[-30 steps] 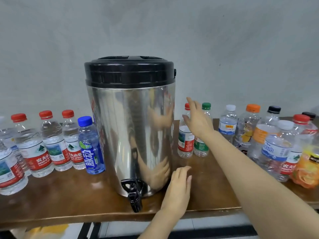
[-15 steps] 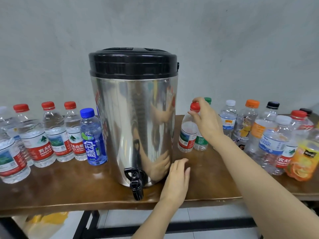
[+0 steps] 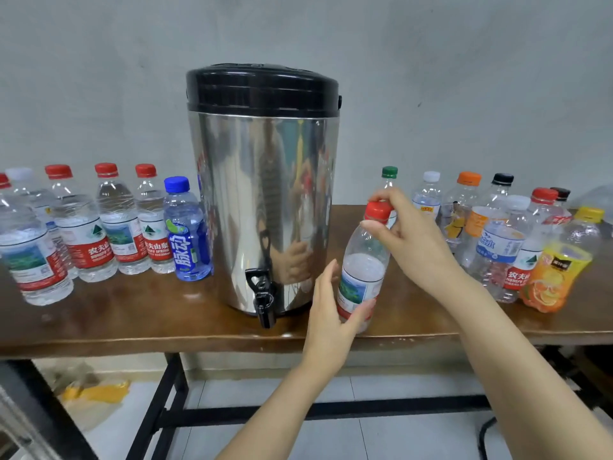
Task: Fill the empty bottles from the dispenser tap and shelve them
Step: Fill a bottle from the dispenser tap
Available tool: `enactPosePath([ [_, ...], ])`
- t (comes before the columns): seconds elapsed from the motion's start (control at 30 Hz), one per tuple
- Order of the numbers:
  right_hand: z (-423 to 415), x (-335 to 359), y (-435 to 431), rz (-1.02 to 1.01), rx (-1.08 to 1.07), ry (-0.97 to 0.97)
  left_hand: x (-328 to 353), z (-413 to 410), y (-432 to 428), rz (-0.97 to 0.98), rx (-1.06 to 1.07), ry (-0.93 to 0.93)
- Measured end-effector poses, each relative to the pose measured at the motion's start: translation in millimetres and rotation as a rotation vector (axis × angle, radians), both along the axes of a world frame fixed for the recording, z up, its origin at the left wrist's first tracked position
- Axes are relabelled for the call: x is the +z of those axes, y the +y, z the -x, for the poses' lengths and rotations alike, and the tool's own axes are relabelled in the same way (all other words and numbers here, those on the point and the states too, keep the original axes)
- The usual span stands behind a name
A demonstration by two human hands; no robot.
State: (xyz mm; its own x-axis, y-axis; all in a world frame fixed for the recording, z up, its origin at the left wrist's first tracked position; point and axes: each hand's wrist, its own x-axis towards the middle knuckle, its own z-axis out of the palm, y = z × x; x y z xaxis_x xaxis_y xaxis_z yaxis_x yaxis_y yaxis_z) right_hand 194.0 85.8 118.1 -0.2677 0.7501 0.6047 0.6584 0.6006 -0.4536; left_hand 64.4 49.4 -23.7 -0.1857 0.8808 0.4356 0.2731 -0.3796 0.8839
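"Steel drum with the black lid, is that the dispenser (image 3: 262, 194)?"

"Yes. It stands in the middle of the bench (image 3: 132, 323), and its black tap (image 3: 262, 295) hangs just over the front edge."

"And the bottle being handled?"

"That's the red-capped bottle (image 3: 363, 270), just right of the tap and near the front edge of the bench. It's tilted, with the top leaning to the right. It's clear plastic with a white, green and red label, and it looks empty. I can't tell whether its base touches the wood or is lifted just off it."

"What are the hands doing?"

"Both are clamped on it. The left hand (image 3: 326, 313) wraps the lower part, thumb across the front and fingers round the left side. The right hand (image 3: 409, 242) comes in from above, fingertips curled round the red cap (image 3: 378, 210)."

"Is the cap on or off?"

"It's on the neck. I can't tell whether it's loosened."

"What else is on the bench?"

"Left of the dispenser there's a row of water bottles (image 3: 109, 227) with red caps that look full, and a blue bottle (image 3: 187, 234) just beside the drum. To the right is a cluster of empty bottles (image 3: 497, 234) with green, white, orange, black, red and yellow caps. An orange juice bottle (image 3: 554, 277) stands nearest on that side."
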Motion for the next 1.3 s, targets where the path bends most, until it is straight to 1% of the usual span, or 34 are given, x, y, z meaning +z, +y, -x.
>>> enactPosePath([
  [0.07,5.1,-1.8,-14.9,0.031,0.068,0.026,6.9,-0.6,-14.3,-0.003,0.012,-0.002],
  [0.2,19.3,-1.0,-44.6,0.126,0.233,0.085,22.8,8.6,-43.0,-0.066,0.111,0.002],
  [0.23,23.1,-1.8,-50.6,0.138,0.265,0.084,24.2,13.2,-49.8,-0.071,0.123,0.015],
  [0.3,28.4,-5.9,-60.2,0.132,0.278,0.023,21.9,22.9,-63.9,-0.053,0.133,0.046],
  [0.37,30.8,-9.6,-67.5,0.105,0.192,-0.097,12.9,32.2,-78.1,-0.019,0.144,0.08],
  [0.47,35.8,-14.5,-77.4,-0.003,0.025,-0.348,-1.3,43.1,-98.5,0.04,0.168,0.156],
  [0.53,43.0,-20.6,-82.5,-0.05,-0.03,-0.441,-8.4,48.2,-108.7,0.048,0.187,0.219],
  [0.63,54.6,-28.0,-88.6,-0.102,-0.085,-0.489,-13.3,55.9,-117.7,0.031,0.199,0.26],
  [0.77,69.7,-28.4,-101.9,-0.136,-0.112,-0.52,-18.3,65.3,-122.0,0.016,0.213,0.195],
  [0.9,79.8,-31.2,-103.0,-0.14,-0.098,-0.538,-21.2,71.6,-123.7,0.007,0.222,0.185],
  [1.0,83.4,-33.2,-101.3,-0.136,-0.035,-0.552,-24.5,76.3,-125.5,0.068,0.166,0.153],
  [1.07,82.1,-31.8,-99.8,-0.118,0.064,-0.569,-27.5,80.5,-124.4,0.113,0.116,0.119],
  [1.2,73.0,-31.3,-88.7,0.099,0.419,-0.495,-31.4,87.5,-120.7,0.187,0.076,0.064],
  [1.23,70.9,-31.1,-86.3,0.143,0.463,-0.486,-32.7,88.5,-119.8,0.195,0.078,0.06],
  [1.3,66.3,-31.6,-83.8,0.227,0.451,-0.454,-33.9,89.5,-118.9,0.198,0.093,0.055],
])
